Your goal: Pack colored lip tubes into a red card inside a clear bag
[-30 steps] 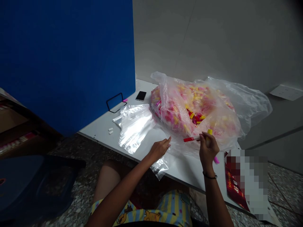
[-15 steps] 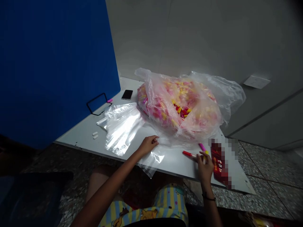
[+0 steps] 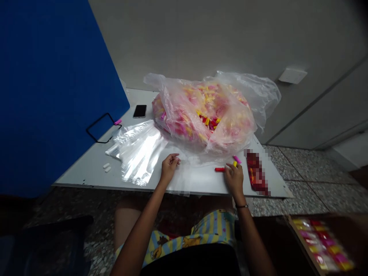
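A: Where's your right hand point(image 3: 234, 178)?
B: At the table's point(image 3: 86, 170) near edge, right of centre. The red marker point(image 3: 219, 169) lies flat just left of your fingertips, touching or nearly so; can't tell which. The yellow marker point(image 3: 235, 164) pokes out above your fingers, the pink marker point(image 3: 237, 159) sits just beyond it.

A: Grip?
B: Fingers curled down over the markers, lightly bunched. You may be pinching the yellow one, but it's too small to say for sure.

A: Left hand point(image 3: 169, 167)?
B: Resting on the clear sleeve point(image 3: 184, 180) laid at the near edge, fingers bent, tips pressing the plastic. Not closed around anything.

A: What's around?
B: Stack of clear sleeves point(image 3: 138, 151) just left of your left hand. Big bag point(image 3: 204, 115) of coloured markers behind both hands, near them. Phone point(image 3: 139, 111) at the far left, well apart. Two white caps point(image 3: 107, 167) near the left edge. Red packet point(image 3: 255, 172) just right of your right hand.
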`<state>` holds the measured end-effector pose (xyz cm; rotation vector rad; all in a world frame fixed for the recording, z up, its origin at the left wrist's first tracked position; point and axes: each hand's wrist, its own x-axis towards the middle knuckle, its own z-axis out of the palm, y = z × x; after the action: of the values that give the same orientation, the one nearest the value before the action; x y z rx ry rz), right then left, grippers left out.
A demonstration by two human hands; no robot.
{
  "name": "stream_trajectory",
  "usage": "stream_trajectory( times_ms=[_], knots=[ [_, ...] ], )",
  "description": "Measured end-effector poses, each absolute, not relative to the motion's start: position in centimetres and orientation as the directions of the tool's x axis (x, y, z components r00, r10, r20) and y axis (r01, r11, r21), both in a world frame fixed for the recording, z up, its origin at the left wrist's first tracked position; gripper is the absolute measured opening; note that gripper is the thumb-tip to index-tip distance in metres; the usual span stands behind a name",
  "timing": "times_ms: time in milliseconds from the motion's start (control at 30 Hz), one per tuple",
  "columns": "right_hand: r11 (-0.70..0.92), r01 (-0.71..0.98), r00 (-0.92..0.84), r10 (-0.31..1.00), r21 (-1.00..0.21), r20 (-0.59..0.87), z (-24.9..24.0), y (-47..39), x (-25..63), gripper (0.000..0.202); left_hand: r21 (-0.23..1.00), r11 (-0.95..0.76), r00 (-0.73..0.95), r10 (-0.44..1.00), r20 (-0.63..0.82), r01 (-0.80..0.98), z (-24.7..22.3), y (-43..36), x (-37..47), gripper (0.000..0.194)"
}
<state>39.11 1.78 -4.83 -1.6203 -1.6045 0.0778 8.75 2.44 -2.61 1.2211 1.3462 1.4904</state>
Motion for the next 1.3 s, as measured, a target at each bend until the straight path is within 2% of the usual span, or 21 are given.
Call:
stream_trajectory(
  times_ms=[167,300,467,567,933,1300],
  knots=[
    [0.117,0.801,0.257,0.819,-0.588,0.513,-4.8,2.0,39.0,0.037,0.988,-0.151,-0.274,0.951,0.143,-0.008,-2.7,2.8,8.9,0.033],
    [0.092,0.748,0.327,0.811,-0.657,0.485,-4.8,2.2,39.2,0.033,0.987,-0.161,-0.259,0.954,0.15,-0.02,-2.6,2.8,9.2,0.033],
    [0.131,0.535,0.45,0.792,-0.835,0.413,-4.6,2.0,39.9,0.028,0.985,-0.174,-0.235,0.957,0.17,0.005,-2.4,2.7,9.4,0.032],
    [0.152,0.432,0.513,0.769,-0.889,0.381,-4.4,1.8,40.2,0.029,0.985,-0.173,-0.23,0.957,0.175,0.026,-2.4,2.6,9.4,0.033],
    [0.161,0.335,0.562,0.757,-0.928,0.334,-4.5,2.0,40.4,0.027,0.982,-0.14,-0.219,0.962,0.166,0.128,-2.3,2.6,9.5,0.034],
    [0.134,0.314,0.587,0.751,-0.94,0.303,-4.4,2.4,40.1,0.027,0.979,-0.107,-0.219,0.965,0.144,0.173,-2.4,3.3,9.4,0.036]
  ],
)
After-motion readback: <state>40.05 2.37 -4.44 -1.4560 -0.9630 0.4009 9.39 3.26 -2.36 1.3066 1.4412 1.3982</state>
